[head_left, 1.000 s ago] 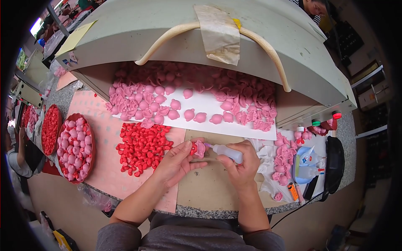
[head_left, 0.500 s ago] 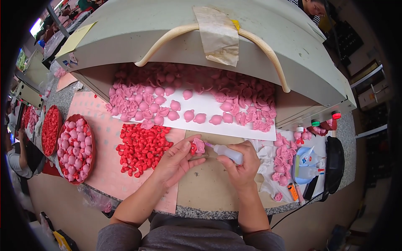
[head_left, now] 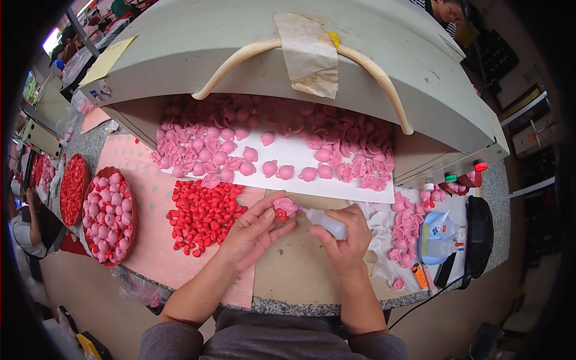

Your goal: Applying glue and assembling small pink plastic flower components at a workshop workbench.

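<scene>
My left hand (head_left: 257, 231) pinches a small pink ruffled cup-shaped piece (head_left: 285, 206) with a red bit (head_left: 281, 214) against it, between thumb and fingertips. In my right hand (head_left: 348, 240) is a translucent white squeeze bottle (head_left: 327, 224), tilted with its thin purple nozzle toward the pink piece. The nozzle tip is right at the edge of that piece; whether it touches I cannot tell. Left of my left hand lies a heap of small glossy red pieces (head_left: 201, 216) on pink paper. Pink pieces (head_left: 279, 171), some round and some ruffled, lie beyond both hands on a white sheet (head_left: 360, 189).
A grey metal hood (head_left: 198, 60) overhangs the pink pieces. At left stand a red basket (head_left: 133, 231) of pink balls and a tray of red pieces (head_left: 74, 189). To the right are a blue dish (head_left: 425, 255) with bottles, an orange lighter (head_left: 419, 276) and a black case (head_left: 478, 234).
The pink piece has turned in my left fingers, and its red bit now shows lower. The bottle has stayed close to it, shifting slightly.
</scene>
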The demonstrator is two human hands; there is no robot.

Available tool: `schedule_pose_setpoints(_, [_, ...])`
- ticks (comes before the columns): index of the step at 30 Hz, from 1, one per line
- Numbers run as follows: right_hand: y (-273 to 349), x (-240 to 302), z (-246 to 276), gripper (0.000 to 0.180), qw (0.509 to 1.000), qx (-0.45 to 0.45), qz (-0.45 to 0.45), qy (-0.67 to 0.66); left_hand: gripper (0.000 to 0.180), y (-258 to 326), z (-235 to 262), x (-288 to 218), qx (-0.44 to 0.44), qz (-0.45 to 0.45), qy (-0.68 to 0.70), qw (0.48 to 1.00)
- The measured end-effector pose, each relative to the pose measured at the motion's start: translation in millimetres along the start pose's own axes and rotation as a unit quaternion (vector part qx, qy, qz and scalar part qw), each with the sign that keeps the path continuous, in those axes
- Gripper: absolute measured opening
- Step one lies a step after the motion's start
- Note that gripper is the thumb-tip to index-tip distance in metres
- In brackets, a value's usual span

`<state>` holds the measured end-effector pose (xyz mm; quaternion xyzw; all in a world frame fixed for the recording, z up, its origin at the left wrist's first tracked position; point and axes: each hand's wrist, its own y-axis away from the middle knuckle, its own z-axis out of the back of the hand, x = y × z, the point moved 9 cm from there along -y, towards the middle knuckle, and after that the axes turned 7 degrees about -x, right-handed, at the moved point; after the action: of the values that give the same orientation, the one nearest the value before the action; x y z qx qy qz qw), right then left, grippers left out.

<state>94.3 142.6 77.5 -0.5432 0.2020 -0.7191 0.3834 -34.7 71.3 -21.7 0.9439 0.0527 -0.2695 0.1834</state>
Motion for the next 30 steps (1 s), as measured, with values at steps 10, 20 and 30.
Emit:
schedule_pose_setpoints(10, [0.8,0.3,0.1,0.042,1.000,-0.003,0.016,0.011,0.045,-0.5,2.1,-1.8,-0.010,-0.004,0.014,1.000])
schedule_pose_setpoints(20, [1.2,0.0,1.4,0.041,0.999,-0.015,0.027,0.014,0.043,0.4,-0.9,-3.2,-0.007,-0.004,0.011,1.000])
schedule_pose_setpoints(30, [1.4,-0.9,1.2,0.042,0.999,-0.019,0.020,0.017,0.044,0.2,1.6,-3.3,-0.014,-0.001,0.023,1.000])
